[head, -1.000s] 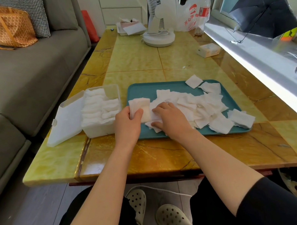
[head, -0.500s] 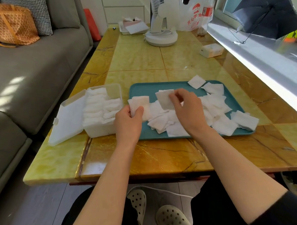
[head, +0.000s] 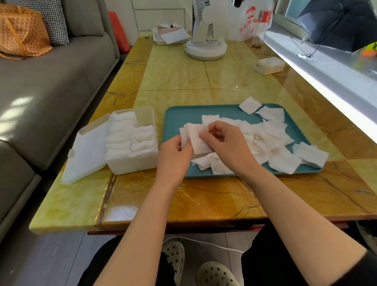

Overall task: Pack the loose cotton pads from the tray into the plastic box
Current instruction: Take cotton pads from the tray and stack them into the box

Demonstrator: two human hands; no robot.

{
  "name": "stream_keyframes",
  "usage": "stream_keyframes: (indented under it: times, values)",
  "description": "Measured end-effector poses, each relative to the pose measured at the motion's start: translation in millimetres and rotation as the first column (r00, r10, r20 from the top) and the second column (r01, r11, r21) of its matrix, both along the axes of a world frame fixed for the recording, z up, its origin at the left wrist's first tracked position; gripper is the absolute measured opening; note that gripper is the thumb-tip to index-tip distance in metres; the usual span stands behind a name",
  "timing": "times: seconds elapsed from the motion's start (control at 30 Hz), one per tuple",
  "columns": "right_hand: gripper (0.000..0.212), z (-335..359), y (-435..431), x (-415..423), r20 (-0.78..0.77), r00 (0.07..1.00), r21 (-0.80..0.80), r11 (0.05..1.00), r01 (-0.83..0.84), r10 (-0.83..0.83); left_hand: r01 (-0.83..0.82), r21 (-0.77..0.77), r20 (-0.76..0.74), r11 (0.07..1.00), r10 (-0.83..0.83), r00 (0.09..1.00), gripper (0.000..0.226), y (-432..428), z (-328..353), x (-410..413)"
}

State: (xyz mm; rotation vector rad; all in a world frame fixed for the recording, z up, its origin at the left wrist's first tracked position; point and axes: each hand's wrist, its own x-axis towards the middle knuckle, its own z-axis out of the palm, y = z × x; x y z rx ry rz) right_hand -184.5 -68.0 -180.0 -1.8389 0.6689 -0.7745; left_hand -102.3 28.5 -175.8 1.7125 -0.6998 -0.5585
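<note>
Far left: open plastic box [head: 132, 164], rows of pads inside. Right of it, over left end of tray [head: 182, 121]: left hand [head: 173, 154] gripping small stack of cotton pads [head: 196, 138], right hand [head: 226, 141] pinching same stack's top edge. Further right: loose pads [head: 275, 135] heaped on tray.

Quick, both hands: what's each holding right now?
Left hand: gripping a pad stack.
Right hand: pinching the front pad on that stack.

Grey sofa [head: 42, 94] on left, orange bag [head: 15, 31] on it. Shiny yellow table [head: 176, 79] in middle. Bright window ledge [head: 330, 80] on right, dark umbrella [head: 337, 22] there. Grey floor [head: 48, 265].
</note>
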Motion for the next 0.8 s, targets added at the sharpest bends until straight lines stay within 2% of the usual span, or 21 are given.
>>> stream_keyframes:
  times: [0.07,0.23,0.27,0.33,0.4,0.43,0.5,0.53,0.6,0.7,0.73,0.8]
  values:
    - [0.005,-1,0,0,-0.008,1.000,-0.020,1.000,0.025,-0.025,0.005,-0.006,-0.023,1.000,-0.005,1.000,0.033,0,2,-2]
    - [0.010,-5,3,0,-0.011,0.996,-0.148,0.986,0.082,-0.084,0.004,-0.002,-0.209,1.000,-0.004,0.978,0.062,-1,7,-4]
    - [0.010,-5,2,0,-0.007,0.996,-0.160,0.984,0.082,-0.084,0.015,-0.010,-0.200,1.000,-0.017,0.980,0.059,-1,7,-4]
    - [0.007,-5,3,1,-0.010,0.997,-0.160,0.984,0.073,-0.075,0.029,-0.042,-0.128,0.999,-0.035,0.991,0.034,-1,5,-4]
    - [0.018,-6,1,1,-0.003,0.993,-0.156,0.981,0.115,-0.116,0.013,-0.061,-0.068,0.998,-0.017,0.998,0.010,-1,1,-2]
    - [0.027,-6,-2,0,-0.003,0.987,-0.191,0.969,0.154,-0.158,-0.008,-0.066,-0.054,0.998,0.004,0.999,0.007,0,-1,-1]
    - [0.030,-8,-7,-2,-0.041,0.975,-0.321,0.927,0.194,-0.218,-0.064,-0.083,-0.034,0.994,0.061,0.998,0.009,0,-3,4]
    - [0.027,-10,-9,-3,-0.093,0.974,-0.375,0.914,0.158,-0.206,-0.095,-0.096,-0.023,0.991,0.093,0.995,0.014,0,-3,6]
    - [0.026,-17,-11,-4,-0.289,0.951,-0.435,0.900,-0.026,-0.112,-0.142,-0.121,-0.011,0.982,0.142,0.990,0.015,1,-3,9]
    - [0.058,-26,-6,-3,-0.631,0.775,-0.429,0.851,-0.303,-0.042,-0.196,-0.131,-0.035,0.972,0.193,0.981,0.011,2,-4,15]
    - [0.064,-26,-5,-1,-0.671,0.739,-0.438,0.836,-0.331,-0.059,-0.206,-0.130,-0.048,0.970,0.201,0.978,0.015,2,-5,15]
    - [0.058,-26,-4,2,-0.677,0.727,-0.485,0.812,-0.325,-0.114,-0.207,-0.126,-0.060,0.970,0.201,0.978,0.018,2,-5,16]
